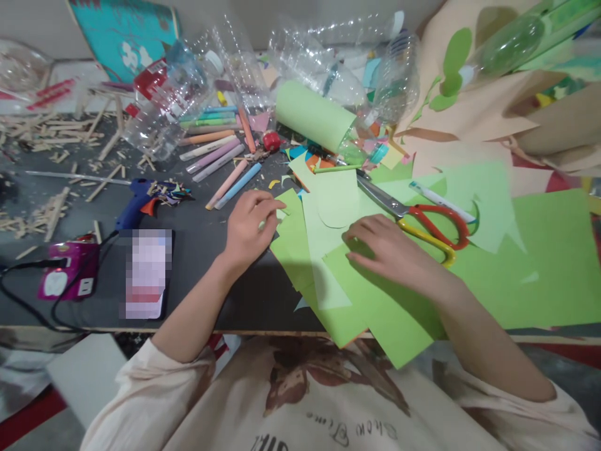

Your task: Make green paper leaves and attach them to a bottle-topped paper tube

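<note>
My left hand [252, 227] is at the left edge of the green paper sheets, its fingers bent and apart. A small pale green scrap [282, 213] shows by its fingertips; I see no firm grip on it. My right hand [387, 249] hovers or rests over a bright green sheet [375, 307], fingers loosely curled with thumb apart. Between the hands lies a pale green sheet [323, 250], topped by a pale green piece with a rounded lower end [337, 197]. Scissors [399, 210] with red and yellow handles lie beyond my right hand, and a pen [441, 202] is behind them.
To the left are a blue glue gun [134, 203], a phone [149, 272] and a purple power adapter [69, 270] with cables. Markers [213, 153], clear plastic bottles [397, 75] and a green paper-wrapped bottle [314, 116] crowd the back. Wooden sticks [56, 134] litter the far left.
</note>
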### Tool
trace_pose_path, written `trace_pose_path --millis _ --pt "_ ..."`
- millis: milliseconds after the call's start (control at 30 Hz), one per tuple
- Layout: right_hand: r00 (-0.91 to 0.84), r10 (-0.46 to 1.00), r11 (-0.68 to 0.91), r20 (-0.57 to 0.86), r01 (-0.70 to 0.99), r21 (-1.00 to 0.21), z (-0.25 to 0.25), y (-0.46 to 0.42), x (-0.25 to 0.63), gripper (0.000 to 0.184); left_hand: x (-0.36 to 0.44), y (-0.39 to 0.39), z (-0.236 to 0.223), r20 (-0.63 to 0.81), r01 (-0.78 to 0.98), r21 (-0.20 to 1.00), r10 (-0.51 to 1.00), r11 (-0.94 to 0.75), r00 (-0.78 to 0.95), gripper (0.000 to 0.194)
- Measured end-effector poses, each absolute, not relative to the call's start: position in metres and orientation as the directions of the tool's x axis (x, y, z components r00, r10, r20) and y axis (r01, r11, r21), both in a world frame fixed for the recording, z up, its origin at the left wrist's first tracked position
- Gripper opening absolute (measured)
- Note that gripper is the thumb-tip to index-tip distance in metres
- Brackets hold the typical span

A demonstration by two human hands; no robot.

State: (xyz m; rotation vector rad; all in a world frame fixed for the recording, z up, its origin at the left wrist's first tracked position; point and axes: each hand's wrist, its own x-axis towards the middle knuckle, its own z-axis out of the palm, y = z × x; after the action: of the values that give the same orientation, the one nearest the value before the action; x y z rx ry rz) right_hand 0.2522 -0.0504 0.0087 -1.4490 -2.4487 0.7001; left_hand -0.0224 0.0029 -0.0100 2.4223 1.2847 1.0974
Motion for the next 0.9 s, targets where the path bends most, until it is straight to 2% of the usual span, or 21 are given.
trace_pose_path --millis 67,167,300,367,433,533,667,800,900 --pt "-0.544 0.829 0.458 -0.129 0.793 -0.402 0.01 -0.06 0.253 0.01 -0.019 -0.001 -0.011 0.522 0.605 0.456 0.747 -0.653 0.413 0.025" --pt "-0.578 0.8 0.496 -0.16 0.789 -0.363 0.011 -0.065 0.253 0.012 -0.012 -0.007 -0.01 0.443 0.555 0.465 0.724 -0.69 0.529 0.027" --pt "-0.586 0.806 0.49 -0.083 0.739 -0.463 0.011 -0.059 0.244 0.023 -0.002 -0.017 -0.007 0.296 0.424 0.572 0.659 -0.702 0.692 0.026" --pt "-0.575 0.816 0.467 -0.058 0.715 -0.52 0.012 -0.055 0.237 0.024 0.003 -0.024 -0.008 0.247 0.36 0.627 0.615 -0.691 0.749 0.033" --pt "-0.571 0.818 0.455 -0.065 0.712 -0.534 0.012 -0.053 0.229 0.023 0.007 -0.029 -0.01 0.197 0.367 0.631 0.598 -0.684 0.777 0.035" --pt "-0.574 0.815 0.462 -0.08 0.727 -0.508 0.012 -0.054 0.223 0.019 0.008 -0.03 -0.012 0.146 0.497 0.577 0.681 -0.648 0.718 0.03" --pt "-0.586 0.808 0.501 -0.054 0.734 -0.459 0.006 -0.059 0.225 0.02 -0.003 -0.014 -0.008 0.109 0.679 0.59 0.876 -0.437 0.469 0.034" --pt "-0.592 0.804 0.503 -0.064 0.733 -0.459 0.0 -0.064 0.23 0.024 -0.018 0.004 -0.006 0.081 0.798 0.445 0.906 -0.407 0.416 0.034" --pt "-0.601 0.798 0.511 -0.045 0.715 -0.477 -0.002 -0.064 0.232 0.036 -0.026 0.009 -0.011 0.129 0.829 0.379 0.911 -0.41 0.392 0.038"
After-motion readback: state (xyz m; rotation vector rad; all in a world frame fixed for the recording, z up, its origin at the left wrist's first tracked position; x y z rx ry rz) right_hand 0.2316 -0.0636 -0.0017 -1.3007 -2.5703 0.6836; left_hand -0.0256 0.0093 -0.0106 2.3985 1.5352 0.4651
